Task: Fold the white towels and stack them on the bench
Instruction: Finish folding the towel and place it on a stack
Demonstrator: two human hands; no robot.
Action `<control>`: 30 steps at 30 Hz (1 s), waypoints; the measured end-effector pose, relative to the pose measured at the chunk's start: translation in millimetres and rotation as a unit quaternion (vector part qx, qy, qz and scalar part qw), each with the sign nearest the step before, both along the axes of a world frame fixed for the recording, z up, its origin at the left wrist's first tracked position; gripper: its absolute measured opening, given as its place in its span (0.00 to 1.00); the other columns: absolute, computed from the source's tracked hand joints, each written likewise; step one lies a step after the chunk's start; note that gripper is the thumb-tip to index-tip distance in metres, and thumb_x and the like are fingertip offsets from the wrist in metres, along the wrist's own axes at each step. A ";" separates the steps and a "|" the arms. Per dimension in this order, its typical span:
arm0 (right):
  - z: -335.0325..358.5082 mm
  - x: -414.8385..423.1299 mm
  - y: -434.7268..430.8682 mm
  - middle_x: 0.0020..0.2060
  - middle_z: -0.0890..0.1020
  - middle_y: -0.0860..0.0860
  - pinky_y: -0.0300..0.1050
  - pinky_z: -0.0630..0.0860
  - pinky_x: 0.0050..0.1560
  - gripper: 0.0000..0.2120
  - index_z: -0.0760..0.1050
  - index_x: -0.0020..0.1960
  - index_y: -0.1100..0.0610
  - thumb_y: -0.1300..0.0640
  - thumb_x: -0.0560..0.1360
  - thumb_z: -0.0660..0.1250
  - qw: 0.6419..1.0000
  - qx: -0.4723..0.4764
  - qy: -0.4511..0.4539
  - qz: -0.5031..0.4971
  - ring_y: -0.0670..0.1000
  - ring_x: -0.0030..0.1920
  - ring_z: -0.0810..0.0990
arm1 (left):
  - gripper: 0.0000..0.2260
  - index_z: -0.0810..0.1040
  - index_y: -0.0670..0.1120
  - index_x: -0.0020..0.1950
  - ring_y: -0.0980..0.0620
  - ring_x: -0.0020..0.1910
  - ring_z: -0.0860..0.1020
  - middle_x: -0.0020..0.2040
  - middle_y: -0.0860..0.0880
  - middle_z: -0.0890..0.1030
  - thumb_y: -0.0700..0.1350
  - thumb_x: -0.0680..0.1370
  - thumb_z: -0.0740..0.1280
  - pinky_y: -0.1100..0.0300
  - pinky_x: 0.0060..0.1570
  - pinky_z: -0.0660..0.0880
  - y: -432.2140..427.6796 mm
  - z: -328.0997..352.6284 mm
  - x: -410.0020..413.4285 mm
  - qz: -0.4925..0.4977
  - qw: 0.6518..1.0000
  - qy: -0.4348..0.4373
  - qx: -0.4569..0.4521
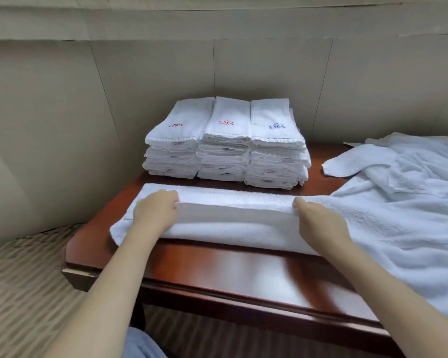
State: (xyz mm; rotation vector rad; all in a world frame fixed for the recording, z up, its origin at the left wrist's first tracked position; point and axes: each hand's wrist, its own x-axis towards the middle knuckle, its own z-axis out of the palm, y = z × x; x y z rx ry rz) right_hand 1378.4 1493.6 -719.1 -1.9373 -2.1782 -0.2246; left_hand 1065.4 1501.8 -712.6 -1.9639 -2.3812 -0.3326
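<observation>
Head view: both hands' fingers (175,200) apparently pinch towel's (233,228) folded edge.

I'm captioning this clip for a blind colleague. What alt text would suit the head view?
Two bare hands, left hand and right hand, pinch the folded edge of a long white terry towel lying across a glossy reddish-brown wooden bench. Behind it stand three stacks of folded white towels with small embroidered emblems; a heap of unfolded white towels lies to the right.
</observation>
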 end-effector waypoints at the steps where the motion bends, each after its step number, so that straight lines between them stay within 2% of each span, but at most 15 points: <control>1: 0.7 3.8 9.6 0.41 0.74 0.52 0.45 0.62 0.33 0.07 0.62 0.48 0.54 0.66 0.74 0.54 1.000 0.006 0.010 -0.016 0.57 0.40 0.73 | 0.13 0.76 0.53 0.57 0.47 0.57 0.74 0.58 0.50 0.77 0.41 0.77 0.57 0.55 0.54 0.67 3.5 -0.4 -7.4 0.049 0.999 -0.003 0.014; 4: -5.4 14.7 33.5 0.43 0.77 0.55 0.45 0.64 0.36 0.04 0.64 0.45 0.56 0.58 0.79 0.56 0.998 -0.006 0.040 -0.049 0.57 0.41 0.70 | 0.12 0.74 0.50 0.61 0.45 0.60 0.72 0.59 0.47 0.77 0.47 0.78 0.61 0.53 0.57 0.65 8.0 -8.0 -25.5 0.166 0.983 -0.049 0.062; 7: -19.2 17.9 50.3 0.50 0.78 0.54 0.45 0.66 0.40 0.11 0.71 0.46 0.56 0.50 0.80 0.57 0.997 -0.034 0.023 -0.065 0.57 0.51 0.75 | 0.18 0.71 0.47 0.64 0.42 0.61 0.71 0.61 0.45 0.77 0.47 0.75 0.66 0.49 0.60 0.64 9.7 -21.1 -34.8 0.218 0.962 -0.105 0.128; 10: -26.9 15.6 62.8 0.50 0.79 0.53 0.45 0.66 0.40 0.13 0.73 0.48 0.56 0.48 0.80 0.55 0.997 -0.022 0.009 -0.075 0.56 0.53 0.76 | 0.28 0.60 0.45 0.72 0.39 0.63 0.72 0.64 0.41 0.75 0.44 0.75 0.66 0.46 0.61 0.66 15.5 -28.0 -38.7 0.255 0.910 -0.270 0.182; 12: -28.9 15.5 69.9 0.49 0.79 0.53 0.46 0.66 0.40 0.14 0.73 0.47 0.56 0.48 0.80 0.55 0.996 -0.020 0.014 -0.085 0.57 0.52 0.76 | 0.28 0.57 0.43 0.73 0.36 0.60 0.74 0.62 0.38 0.76 0.44 0.76 0.64 0.45 0.60 0.69 20.6 -30.3 -44.1 0.278 0.869 -0.350 0.210; 14: -29.6 16.2 75.1 0.49 0.80 0.54 0.46 0.66 0.40 0.15 0.72 0.46 0.56 0.46 0.80 0.55 0.994 -0.022 0.030 -0.100 0.58 0.52 0.77 | 0.23 0.63 0.43 0.71 0.37 0.60 0.75 0.60 0.39 0.78 0.44 0.77 0.64 0.47 0.62 0.67 24.8 -36.3 -51.9 0.279 0.874 -0.345 0.200; 16: -30.4 15.9 79.0 0.48 0.80 0.53 0.46 0.66 0.41 0.16 0.70 0.45 0.55 0.44 0.81 0.54 0.992 -0.029 0.038 -0.113 0.57 0.51 0.77 | 0.16 0.71 0.45 0.64 0.40 0.60 0.74 0.58 0.43 0.79 0.46 0.77 0.64 0.50 0.62 0.64 29.0 -41.3 -57.8 0.272 0.894 -0.308 0.176; 18: -30.4 15.1 82.6 0.47 0.80 0.53 0.46 0.67 0.41 0.17 0.69 0.43 0.54 0.43 0.80 0.53 0.991 -0.040 0.047 -0.120 0.57 0.50 0.77 | 0.10 0.76 0.47 0.58 0.42 0.60 0.73 0.55 0.45 0.80 0.47 0.78 0.63 0.51 0.60 0.64 33.5 -44.0 -60.4 0.270 0.906 -0.285 0.159; 22: -30.8 14.5 87.1 0.47 0.80 0.54 0.47 0.67 0.42 0.18 0.67 0.40 0.54 0.41 0.80 0.52 0.989 -0.055 0.054 -0.125 0.58 0.49 0.76 | 0.05 0.76 0.47 0.51 0.43 0.56 0.74 0.51 0.46 0.80 0.47 0.78 0.62 0.51 0.58 0.65 39.8 -45.1 -64.1 0.262 0.910 -0.276 0.165; 27: -29.5 13.4 87.7 0.48 0.80 0.54 0.47 0.68 0.42 0.19 0.66 0.40 0.54 0.41 0.80 0.52 0.989 -0.060 0.054 -0.124 0.58 0.50 0.77 | 0.04 0.72 0.47 0.48 0.44 0.44 0.72 0.46 0.46 0.78 0.47 0.80 0.61 0.52 0.49 0.72 40.3 -42.6 -66.8 0.261 0.907 -0.275 0.183; 28: -29.3 13.0 87.0 0.48 0.80 0.54 0.47 0.68 0.42 0.19 0.66 0.41 0.54 0.41 0.80 0.52 0.989 -0.059 0.056 -0.125 0.57 0.49 0.77 | 0.05 0.72 0.46 0.49 0.44 0.45 0.73 0.47 0.45 0.79 0.47 0.80 0.62 0.51 0.49 0.72 39.9 -41.6 -66.9 0.261 0.911 -0.267 0.176; 30: -30.3 11.2 84.8 0.48 0.80 0.54 0.47 0.67 0.42 0.18 0.65 0.42 0.54 0.41 0.80 0.52 0.988 -0.054 0.064 -0.128 0.57 0.47 0.75 | 0.08 0.72 0.44 0.55 0.41 0.52 0.75 0.54 0.43 0.79 0.47 0.79 0.63 0.50 0.54 0.70 39.3 -39.8 -65.0 0.260 0.919 -0.246 0.164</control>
